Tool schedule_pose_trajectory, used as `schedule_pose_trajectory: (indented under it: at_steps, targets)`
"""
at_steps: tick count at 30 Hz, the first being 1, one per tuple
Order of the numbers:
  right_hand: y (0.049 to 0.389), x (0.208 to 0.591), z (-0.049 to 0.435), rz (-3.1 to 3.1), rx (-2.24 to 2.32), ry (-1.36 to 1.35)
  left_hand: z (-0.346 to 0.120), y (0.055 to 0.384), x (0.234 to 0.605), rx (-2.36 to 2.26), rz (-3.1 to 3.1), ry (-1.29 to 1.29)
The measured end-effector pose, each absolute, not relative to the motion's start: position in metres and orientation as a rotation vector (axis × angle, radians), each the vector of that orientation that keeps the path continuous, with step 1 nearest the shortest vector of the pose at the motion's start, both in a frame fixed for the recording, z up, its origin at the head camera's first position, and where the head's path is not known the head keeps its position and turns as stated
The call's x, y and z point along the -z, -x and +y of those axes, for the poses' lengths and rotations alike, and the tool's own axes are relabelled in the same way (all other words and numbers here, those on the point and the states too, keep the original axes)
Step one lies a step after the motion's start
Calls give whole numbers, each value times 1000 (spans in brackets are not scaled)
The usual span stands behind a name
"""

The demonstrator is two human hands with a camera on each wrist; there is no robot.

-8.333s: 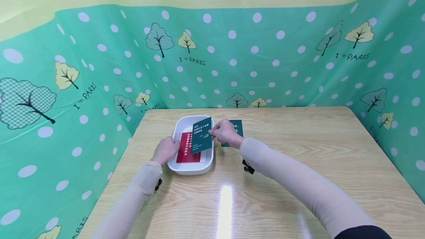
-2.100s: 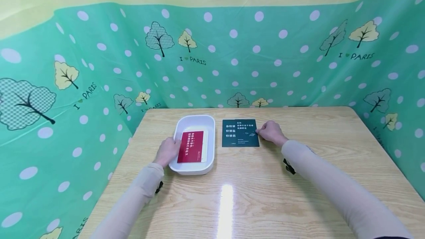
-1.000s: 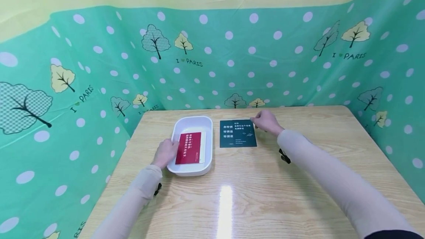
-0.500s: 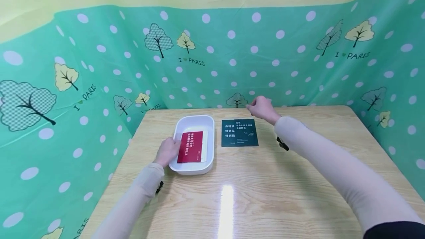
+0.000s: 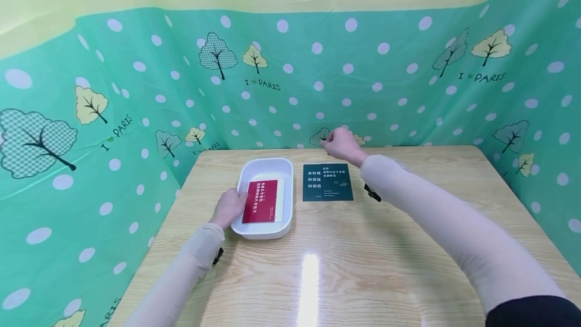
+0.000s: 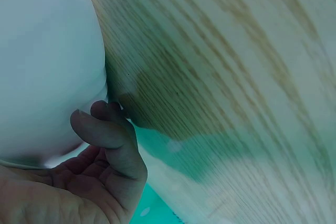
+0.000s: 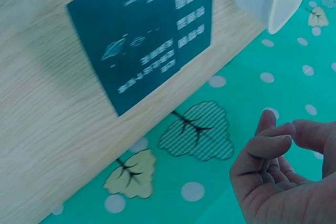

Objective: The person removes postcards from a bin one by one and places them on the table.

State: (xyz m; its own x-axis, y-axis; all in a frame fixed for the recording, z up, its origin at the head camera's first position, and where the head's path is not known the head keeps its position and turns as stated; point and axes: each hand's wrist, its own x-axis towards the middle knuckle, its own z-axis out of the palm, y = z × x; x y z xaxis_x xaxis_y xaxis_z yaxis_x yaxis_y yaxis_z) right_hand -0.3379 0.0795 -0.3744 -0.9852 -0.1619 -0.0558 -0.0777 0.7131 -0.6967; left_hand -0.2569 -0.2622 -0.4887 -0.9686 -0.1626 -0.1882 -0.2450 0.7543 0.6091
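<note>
My left hand (image 5: 228, 208) grips the left rim of a white plastic tray (image 5: 265, 234), thumb inside and fingers outside; in the left wrist view the fingers (image 6: 100, 132) curl at the tray's wall. A red card (image 5: 259, 201) with white print lies in the tray over a whitish one (image 5: 279, 201). Right of the tray, two dark green cards (image 5: 313, 192) (image 5: 337, 192) lie side by side on the table, edges meeting. My right hand (image 5: 343, 144) is raised beyond them by the table's back edge. Its fingers are loosely bent, with nothing between thumb and fingertips in the right wrist view.
The light wood table (image 5: 386, 246) ends at the back against a green dotted curtain (image 5: 317, 100), which also stands along both sides. A bright light reflection (image 5: 308, 289) crosses the front of the tabletop.
Earlier my right hand carried a green card out of the tray and laid it beside the other. It then released the card, rose and moved back and left. My left hand stayed on the tray.
</note>
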Motion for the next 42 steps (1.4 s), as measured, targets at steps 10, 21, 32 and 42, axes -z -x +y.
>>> schedule_pose_trajectory:
  at_steps: [10, 21, 32, 42]
  targets:
    - [330, 368, 44, 2742, 1102, 256, -262, 257, 489, -1015, 2808, 336]
    - [317, 378, 8, 2609, 1156, 316, -260, 258, 491, -1004, 2799, 346]
    - [300, 398, -27, 2361, 1280, 337, -263, 254, 495, -987, 2808, 329]
    - [286, 418, -49, 2013, 1474, 111, -263, 258, 492, -1015, 2818, 318]
